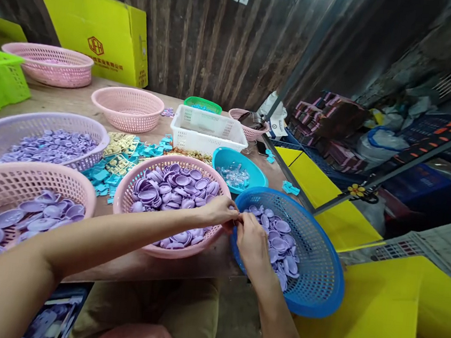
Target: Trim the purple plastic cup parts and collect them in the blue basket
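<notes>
My left hand (220, 211) and my right hand (251, 239) meet fingertip to fingertip, between a pink basket and a blue basket. Both are closed in a pinch, and whatever they hold is hidden by the fingers or too small to name. Below my left forearm is the pink basket (127, 180), heaped with purple plastic oval cup-like pieces (179, 183). Beside my right hand, the blue basket (316, 259) leans tilted at the table's right edge, with similar purple pieces (280, 242) along its left side.
Left are a pink basket (75, 180) and a lilac basket (53, 118), both with purple parts. Loose blue pieces (106, 175), a white basket (208, 140) and a turquoise scoop-shaped tray (259, 175) lie behind. Yellow cartons (376, 308) and a metal post (395, 165) stand right.
</notes>
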Motion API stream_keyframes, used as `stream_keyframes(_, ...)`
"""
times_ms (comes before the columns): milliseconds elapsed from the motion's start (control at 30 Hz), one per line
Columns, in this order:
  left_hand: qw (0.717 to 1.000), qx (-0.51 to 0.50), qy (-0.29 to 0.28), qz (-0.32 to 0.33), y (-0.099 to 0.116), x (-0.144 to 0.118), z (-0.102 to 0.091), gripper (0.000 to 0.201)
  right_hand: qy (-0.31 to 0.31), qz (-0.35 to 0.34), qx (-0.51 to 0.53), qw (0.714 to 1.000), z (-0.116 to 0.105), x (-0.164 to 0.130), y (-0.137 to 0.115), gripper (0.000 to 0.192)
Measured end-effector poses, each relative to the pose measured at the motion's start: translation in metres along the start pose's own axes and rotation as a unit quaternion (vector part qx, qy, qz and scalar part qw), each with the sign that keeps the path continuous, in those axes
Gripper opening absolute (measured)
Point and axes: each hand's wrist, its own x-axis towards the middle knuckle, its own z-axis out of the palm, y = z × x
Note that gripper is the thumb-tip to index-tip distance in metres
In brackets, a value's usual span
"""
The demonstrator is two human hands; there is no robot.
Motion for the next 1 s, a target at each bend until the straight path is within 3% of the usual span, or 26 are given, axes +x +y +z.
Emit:
stream_keyframes(233, 0.999, -0.016, -0.046, -0.008, 0.020, 0.019, 0.022, 0.013, 0.023, -0.011, 0.087, 0.996, -0.018, -0.010, 0.029, 0.017)
stream_keyframes(333, 0.998, -0.026, -0.063, -0.003, 0.023, 0.027, 0.029, 0.013, 0.033, 0.023, 0.156, 0.987, -0.023, -0.013, 0.041, 0.010)
stream_keyframes(433, 0.996, -0.050, -0.072, -0.021, 0.022, 0.038, 0.036, 0.013, 0.073, 0.111, 0.253, 0.958, -0.024, -0.017, 0.054, 0.016)
stream_keyframes(533, 0.997, -0.044, -0.066, -0.023, 0.021, 0.048, 0.043, 0.011, 0.149, 0.190, 0.335, 0.911, -0.027, -0.021, 0.063, 0.021)
stream_keyframes(667, 0.994, 0.062, -0.008, 0.087, 0.030, 0.051, 0.044, 0.038, 0.186, 0.223, 0.387, 0.875, -0.033, -0.025, 0.060, 0.020)
stream_keyframes(767, 0.983, 0.135, 0.033, 0.123, 0.036, 0.037, 0.039, 0.042, 0.196, 0.204, 0.352, 0.892, -0.030, -0.026, 0.047, 0.020)
stream_keyframes(900, 0.992, 0.079, -0.051, 0.089, 0.030, 0.006, 0.032, 0.046, 0.248, 0.119, 0.226, 0.934, -0.015, -0.026, 0.026, 0.020)
stream_keyframes(1000, 0.995, 0.029, -0.068, 0.074, 0.019, -0.016, 0.021, 0.040, 0.241, 0.049, 0.188, 0.951, -0.004, -0.023, 0.010, 0.019)
